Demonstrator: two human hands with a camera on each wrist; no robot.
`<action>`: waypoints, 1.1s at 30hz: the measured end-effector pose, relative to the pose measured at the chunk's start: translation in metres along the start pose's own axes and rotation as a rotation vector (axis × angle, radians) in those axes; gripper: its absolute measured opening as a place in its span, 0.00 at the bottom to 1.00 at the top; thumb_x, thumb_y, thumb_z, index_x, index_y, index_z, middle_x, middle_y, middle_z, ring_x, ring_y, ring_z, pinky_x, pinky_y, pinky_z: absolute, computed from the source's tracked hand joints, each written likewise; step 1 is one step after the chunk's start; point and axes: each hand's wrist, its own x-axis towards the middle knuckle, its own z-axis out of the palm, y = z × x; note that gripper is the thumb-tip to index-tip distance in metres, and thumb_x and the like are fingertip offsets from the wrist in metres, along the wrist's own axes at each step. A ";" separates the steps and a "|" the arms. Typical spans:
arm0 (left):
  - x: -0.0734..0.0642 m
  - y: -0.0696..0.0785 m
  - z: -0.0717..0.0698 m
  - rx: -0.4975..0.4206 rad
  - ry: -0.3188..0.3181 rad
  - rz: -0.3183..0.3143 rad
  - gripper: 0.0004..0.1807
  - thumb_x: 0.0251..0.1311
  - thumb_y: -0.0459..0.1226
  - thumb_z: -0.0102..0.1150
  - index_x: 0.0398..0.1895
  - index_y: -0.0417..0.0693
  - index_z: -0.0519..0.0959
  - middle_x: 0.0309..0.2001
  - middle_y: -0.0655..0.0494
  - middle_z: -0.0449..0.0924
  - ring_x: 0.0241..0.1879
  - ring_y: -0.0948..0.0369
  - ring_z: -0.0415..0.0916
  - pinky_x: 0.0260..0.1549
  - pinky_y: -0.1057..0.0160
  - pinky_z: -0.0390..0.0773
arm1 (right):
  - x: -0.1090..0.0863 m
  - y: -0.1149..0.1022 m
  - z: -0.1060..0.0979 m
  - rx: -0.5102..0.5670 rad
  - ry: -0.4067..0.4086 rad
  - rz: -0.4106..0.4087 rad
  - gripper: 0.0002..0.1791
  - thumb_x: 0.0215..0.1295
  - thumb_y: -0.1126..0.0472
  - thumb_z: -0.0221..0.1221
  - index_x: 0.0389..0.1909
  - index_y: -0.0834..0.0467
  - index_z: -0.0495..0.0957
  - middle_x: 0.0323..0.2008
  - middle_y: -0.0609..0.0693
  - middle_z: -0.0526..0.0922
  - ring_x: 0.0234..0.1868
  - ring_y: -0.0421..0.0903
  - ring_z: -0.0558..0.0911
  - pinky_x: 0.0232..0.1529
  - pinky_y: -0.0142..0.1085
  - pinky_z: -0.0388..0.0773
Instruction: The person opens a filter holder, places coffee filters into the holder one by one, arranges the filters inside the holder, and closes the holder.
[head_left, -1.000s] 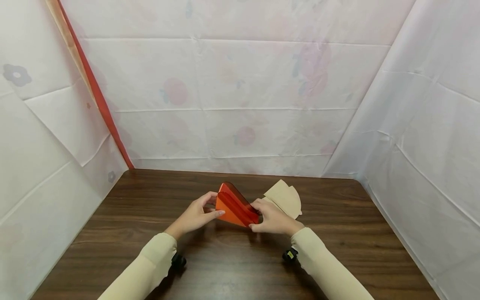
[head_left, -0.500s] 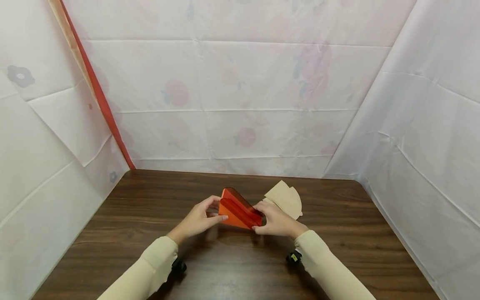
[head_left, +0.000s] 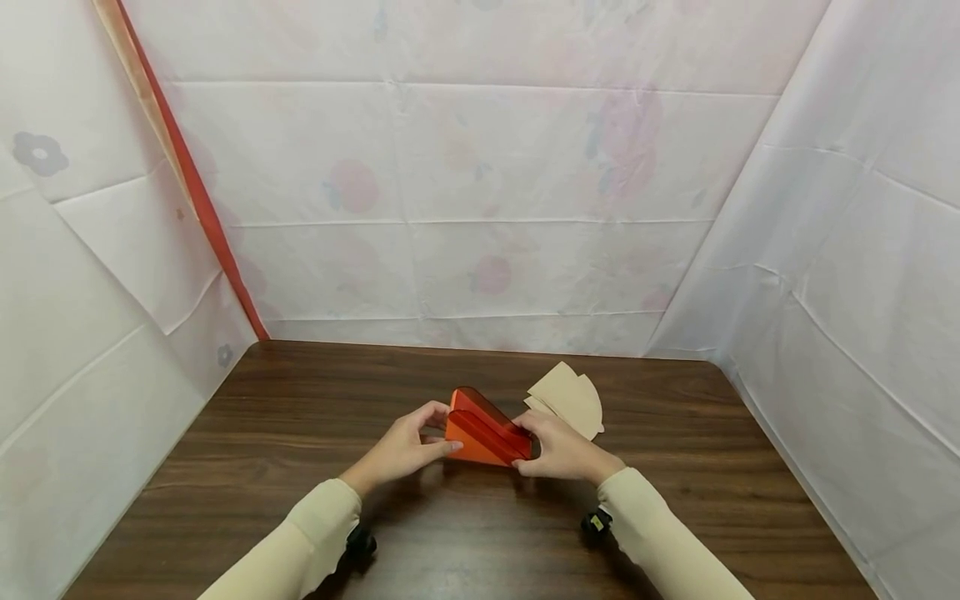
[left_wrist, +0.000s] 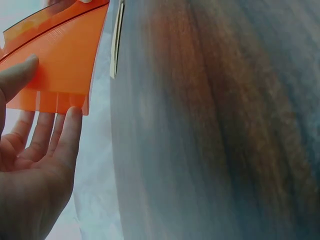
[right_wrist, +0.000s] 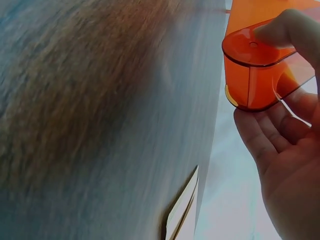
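Both hands hold a translucent orange-red coffee filter holder, wedge-shaped with an open slot between two walls. My left hand pinches its wide left end. In the left wrist view the thumb lies on the holder's flat face, and the fingers reach to its bottom edge. My right hand grips the narrow, rounded right end. In the right wrist view the thumb presses that end's small-holed face while the fingers support the opposite side. Tan, fan-shaped paper coffee filters lie just behind the right hand.
The dark wood-grain table spreads beneath both hands. White printed cloth hangs along the back and both sides. A red strip runs down the back left corner. Each wrist carries a small black camera.
The two hands and the holder have shifted a little to the right and down toward the near side of the table. Both grips remain alike; the paper filters lie where they were.
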 end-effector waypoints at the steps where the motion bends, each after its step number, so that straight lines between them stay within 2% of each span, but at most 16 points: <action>1: 0.000 0.000 0.001 0.000 -0.003 -0.002 0.21 0.62 0.40 0.70 0.54 0.47 0.75 0.49 0.54 0.81 0.50 0.55 0.78 0.49 0.60 0.80 | -0.001 0.000 0.000 0.001 -0.003 0.005 0.22 0.52 0.58 0.70 0.49 0.58 0.79 0.41 0.41 0.80 0.40 0.37 0.76 0.45 0.34 0.77; 9: -0.001 -0.002 0.007 -0.003 -0.024 -0.048 0.21 0.61 0.41 0.71 0.54 0.51 0.75 0.50 0.57 0.80 0.52 0.56 0.77 0.49 0.60 0.80 | -0.006 0.002 0.000 -0.012 -0.009 0.001 0.23 0.52 0.58 0.70 0.50 0.59 0.79 0.41 0.42 0.80 0.41 0.38 0.76 0.47 0.35 0.76; 19: -0.004 -0.001 0.013 -0.033 -0.060 -0.081 0.21 0.61 0.41 0.71 0.53 0.49 0.73 0.50 0.55 0.79 0.52 0.56 0.75 0.49 0.62 0.79 | -0.013 0.003 -0.001 -0.029 -0.036 0.020 0.22 0.53 0.58 0.70 0.50 0.59 0.79 0.41 0.43 0.80 0.41 0.38 0.76 0.45 0.34 0.77; 33: -0.008 -0.005 0.018 -0.040 -0.085 -0.087 0.20 0.62 0.38 0.70 0.53 0.47 0.72 0.48 0.54 0.79 0.50 0.55 0.76 0.46 0.60 0.79 | -0.018 0.003 0.004 -0.007 -0.074 0.047 0.23 0.54 0.59 0.70 0.50 0.59 0.79 0.43 0.42 0.79 0.42 0.39 0.76 0.46 0.34 0.76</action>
